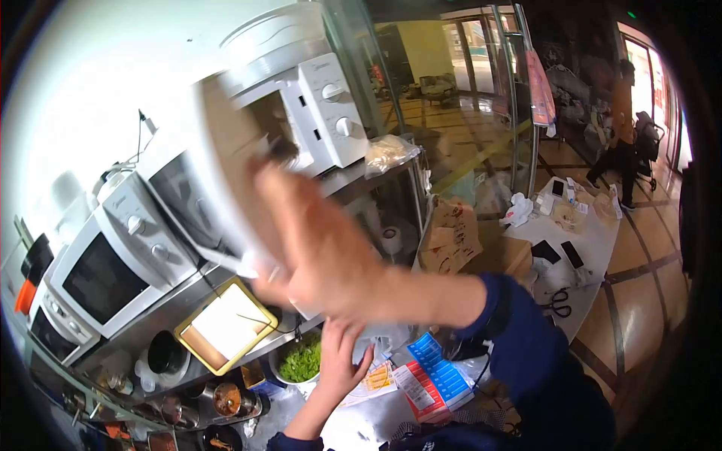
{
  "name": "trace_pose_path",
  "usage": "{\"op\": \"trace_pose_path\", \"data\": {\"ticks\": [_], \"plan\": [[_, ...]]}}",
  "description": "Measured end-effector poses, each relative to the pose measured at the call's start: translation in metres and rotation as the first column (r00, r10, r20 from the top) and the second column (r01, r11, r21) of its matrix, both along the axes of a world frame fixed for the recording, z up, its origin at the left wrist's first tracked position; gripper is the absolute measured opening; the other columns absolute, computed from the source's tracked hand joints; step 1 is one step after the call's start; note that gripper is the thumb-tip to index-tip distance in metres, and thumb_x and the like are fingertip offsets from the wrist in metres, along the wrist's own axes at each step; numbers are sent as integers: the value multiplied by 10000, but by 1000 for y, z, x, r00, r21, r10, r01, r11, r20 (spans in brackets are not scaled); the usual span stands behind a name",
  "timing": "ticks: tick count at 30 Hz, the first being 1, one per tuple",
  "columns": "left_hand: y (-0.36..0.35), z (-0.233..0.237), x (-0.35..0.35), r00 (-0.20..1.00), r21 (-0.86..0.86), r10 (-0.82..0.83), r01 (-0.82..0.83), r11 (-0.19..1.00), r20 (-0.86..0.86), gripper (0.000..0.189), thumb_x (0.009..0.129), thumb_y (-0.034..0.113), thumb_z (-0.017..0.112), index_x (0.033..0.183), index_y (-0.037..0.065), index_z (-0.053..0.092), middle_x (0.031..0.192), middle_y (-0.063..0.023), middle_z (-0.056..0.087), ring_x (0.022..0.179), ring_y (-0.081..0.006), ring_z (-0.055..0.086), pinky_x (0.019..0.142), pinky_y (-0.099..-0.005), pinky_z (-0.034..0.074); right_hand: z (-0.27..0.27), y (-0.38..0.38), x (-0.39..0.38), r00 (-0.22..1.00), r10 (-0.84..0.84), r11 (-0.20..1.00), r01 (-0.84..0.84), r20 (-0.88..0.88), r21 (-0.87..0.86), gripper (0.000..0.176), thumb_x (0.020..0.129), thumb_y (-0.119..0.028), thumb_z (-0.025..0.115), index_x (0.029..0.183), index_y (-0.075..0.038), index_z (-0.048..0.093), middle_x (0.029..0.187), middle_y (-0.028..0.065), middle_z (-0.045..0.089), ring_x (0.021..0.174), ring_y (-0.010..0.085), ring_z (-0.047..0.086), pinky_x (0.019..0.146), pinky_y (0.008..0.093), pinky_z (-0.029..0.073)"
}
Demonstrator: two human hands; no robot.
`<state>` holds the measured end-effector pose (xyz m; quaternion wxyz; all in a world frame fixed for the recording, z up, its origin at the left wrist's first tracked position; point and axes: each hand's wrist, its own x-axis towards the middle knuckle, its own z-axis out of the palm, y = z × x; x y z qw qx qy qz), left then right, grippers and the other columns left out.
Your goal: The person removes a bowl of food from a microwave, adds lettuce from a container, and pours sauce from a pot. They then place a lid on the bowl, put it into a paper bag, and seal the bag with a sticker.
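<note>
My right hand [331,255], blurred by motion, is at the edge of a white microwave door [233,180], with its fingers around that edge. The door stands swung out from the upper microwave [323,113], whose lit inside shows partly behind it. Lower down, my left hand [342,364] is raised near the shelf edge with its thumb apart from the fingers, and nothing shows in it. Beside it are a bowl of green leafy vegetables [301,359] and a clear plastic bag [387,334].
More white microwaves [105,270] line the shelf on the left. A yellow-rimmed tray [226,327] sits at the shelf front. Below stand containers of food [227,398]. A brown paper bag [451,233], scissors [558,303] and phones [571,254] are right. A person [623,128] walks beyond.
</note>
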<state>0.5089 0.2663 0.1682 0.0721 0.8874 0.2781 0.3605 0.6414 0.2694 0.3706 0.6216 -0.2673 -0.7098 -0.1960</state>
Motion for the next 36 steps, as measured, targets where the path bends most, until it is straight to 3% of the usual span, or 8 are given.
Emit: {"op": "trace_pose_path", "data": {"ticks": [6,10,11,12,18,21,28,36], "plan": [[31,65,32,955,62,136,-158,986,262,641,711,34,570,1279,-3,275,1335,-196,259,1249,-318,256,1034,-391,194,-13,-31,-61,876,466,881,-447,125,-157,1056,610,-266,739,1352,-27,26,1207,372,250,1134,468,310,936,534,249],[65,102,28,861,155,255,-352,923,440,646,735,24,512,1311,-1,221,1360,-162,236,1277,-292,207,1053,-363,141,-2,1,-26,784,599,801,-583,162,-139,800,714,-279,640,1332,-34,195,1250,237,317,1138,395,359,948,516,281],[71,110,17,734,177,679,-671,720,24,634,764,29,478,1327,3,186,1377,-139,220,1291,-263,178,1050,-350,139,6,32,-17,705,709,704,-709,-16,-37,698,730,-220,611,1280,10,248,1189,237,394,1103,357,414,928,439,333],[130,67,-11,748,-210,242,-140,968,618,583,813,55,425,1336,14,169,1389,-125,202,1302,-247,149,1048,-355,130,10,74,-9,845,526,849,-514,-99,122,597,747,-198,588,1222,26,304,1093,206,467,1030,291,474,885,372,372],[139,139,-9,704,-117,168,-121,986,690,508,850,39,377,1320,-16,195,1373,-144,214,1290,-248,188,1045,-374,152,31,299,10,814,38,607,-480,-580,-633,760,751,-488,572,1139,132,365,878,180,533,768,207,544,681,305,450],[153,148,-25,623,-191,178,-47,981,762,466,884,71,340,1319,-20,197,1370,-149,222,1286,-248,202,1049,-368,145,51,321,4,832,50,428,-518,-552,-741,741,723,-428,577,1103,182,401,1128,339,453,1065,345,492,910,364,373],[173,153,-72,489,-311,216,120,943,845,502,926,271,319,1318,-18,194,1368,-191,205,1288,-274,193,1064,-372,151,41,396,4,937,34,122,-350,-349,-929,310,838,-208,346,863,35,536,694,128,571,471,136,505,382,256,439],[192,162,-51,426,-331,223,197,923,877,499,911,244,362,1306,-25,220,1337,-211,260,1263,-288,248,1058,-375,170,61,377,-3,788,59,-2,-614,-613,-790,288,890,-94,294,954,152,428,687,205,562,491,186,567,422,267,513]]}}
